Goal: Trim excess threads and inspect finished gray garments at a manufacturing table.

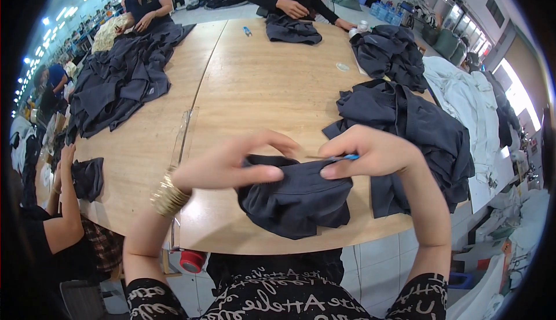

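A dark grey garment (295, 204) lies bunched near the front edge of the table, before me. My left hand (231, 161) is over its upper left part, thumb across the cloth and fingers apart from it; motion blurs the fingertips. In my right hand (376, 151) is a small pair of blue thread snips (351, 157), its narrow blades pointing left along the garment's upper edge. The right thumb presses on the cloth beside a seam. Some of the right fingers are hidden behind the hand.
More dark garments are heaped on the right (405, 123) and at the far left (124, 82). Blue snips (247, 31) lie on the far tabletop (260, 71). Co-workers handle cloth across the table and at left. White fabric (463, 97) is piled beyond the right edge.
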Demonstrator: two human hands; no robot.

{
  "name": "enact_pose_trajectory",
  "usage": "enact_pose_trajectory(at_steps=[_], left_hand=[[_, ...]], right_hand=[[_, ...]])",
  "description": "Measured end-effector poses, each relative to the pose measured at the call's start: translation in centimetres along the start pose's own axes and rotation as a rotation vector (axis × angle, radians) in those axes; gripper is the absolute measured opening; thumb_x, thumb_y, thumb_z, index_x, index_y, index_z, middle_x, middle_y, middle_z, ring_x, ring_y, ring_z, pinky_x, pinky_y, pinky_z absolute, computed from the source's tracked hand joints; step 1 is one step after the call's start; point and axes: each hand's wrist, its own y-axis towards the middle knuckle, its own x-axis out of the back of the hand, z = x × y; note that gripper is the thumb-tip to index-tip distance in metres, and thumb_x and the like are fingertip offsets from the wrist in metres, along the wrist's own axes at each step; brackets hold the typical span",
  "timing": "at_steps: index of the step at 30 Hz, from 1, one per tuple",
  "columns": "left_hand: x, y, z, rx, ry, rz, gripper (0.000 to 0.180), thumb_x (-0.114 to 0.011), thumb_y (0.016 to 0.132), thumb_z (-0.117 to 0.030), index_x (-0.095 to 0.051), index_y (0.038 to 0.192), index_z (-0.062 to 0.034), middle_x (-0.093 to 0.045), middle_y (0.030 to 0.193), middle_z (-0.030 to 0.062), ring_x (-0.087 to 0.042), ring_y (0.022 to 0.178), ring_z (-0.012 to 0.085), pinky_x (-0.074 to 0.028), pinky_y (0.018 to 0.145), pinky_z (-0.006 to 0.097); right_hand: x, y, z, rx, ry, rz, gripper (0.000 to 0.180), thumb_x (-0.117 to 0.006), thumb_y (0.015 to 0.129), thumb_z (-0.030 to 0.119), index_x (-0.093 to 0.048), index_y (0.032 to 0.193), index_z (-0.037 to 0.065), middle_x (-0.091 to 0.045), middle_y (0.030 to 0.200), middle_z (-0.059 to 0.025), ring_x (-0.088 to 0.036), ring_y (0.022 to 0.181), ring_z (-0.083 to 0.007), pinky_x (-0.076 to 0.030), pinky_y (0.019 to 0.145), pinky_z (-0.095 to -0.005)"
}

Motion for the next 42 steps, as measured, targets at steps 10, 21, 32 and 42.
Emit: enact_pose_trajectory(at_steps=[10,21,32,42], left_hand=[[-7.2,-1.4,2.9,0.354,-0.605,-0.220,0.015,-0.056,0.091,-0.013,-0.057,0.096,0.0008,-0.060,0.087,-0.0014,-0.050,0.080,0.0033,-0.042,0.074,0.021],[-8.4,-1.0,1.6,0.333,-0.295,-0.343,0.010,-0.059,0.087,-0.010,-0.060,0.090,-0.0009,-0.058,0.080,0.0030,-0.051,0.078,0.0116,-0.041,0.073,0.024],[-8.2,-1.0,1.5,0.239,-0.144,-0.344,0.006,-0.060,0.085,-0.009,-0.061,0.087,-0.0030,-0.058,0.078,0.0034,-0.047,0.073,0.0154,-0.038,0.069,0.026],[-7.8,-0.8,1.0,0.245,-0.112,-0.301,0.007,-0.061,0.085,-0.009,-0.061,0.088,-0.0025,-0.056,0.076,0.0037,-0.047,0.072,0.0153,-0.039,0.068,0.026]], right_hand=[[-6.7,-2.0,-3.3,-0.174,-0.044,-0.760,0.024,-0.057,0.090,0.022,-0.057,0.095,-0.001,-0.057,0.072,-0.0093,-0.055,0.067,-0.0121,-0.044,0.062,-0.0253],[-13.7,-2.9,-4.1,-0.365,0.711,-0.567,0.034,-0.050,0.094,0.024,-0.062,0.075,-0.003,-0.060,0.059,-0.0048,-0.059,0.052,-0.0094,-0.047,0.049,-0.0206],[-12.5,-2.9,-3.6,-0.398,0.632,-0.526,0.036,-0.051,0.093,0.027,-0.061,0.071,0.001,-0.055,0.052,-0.0022,-0.055,0.046,-0.0082,-0.042,0.045,-0.0200],[-11.8,-3.4,-3.3,-0.425,0.556,-0.468,0.036,-0.052,0.093,0.028,-0.060,0.066,0.005,-0.047,0.045,0.0015,-0.045,0.040,-0.0054,-0.033,0.041,-0.0212]])
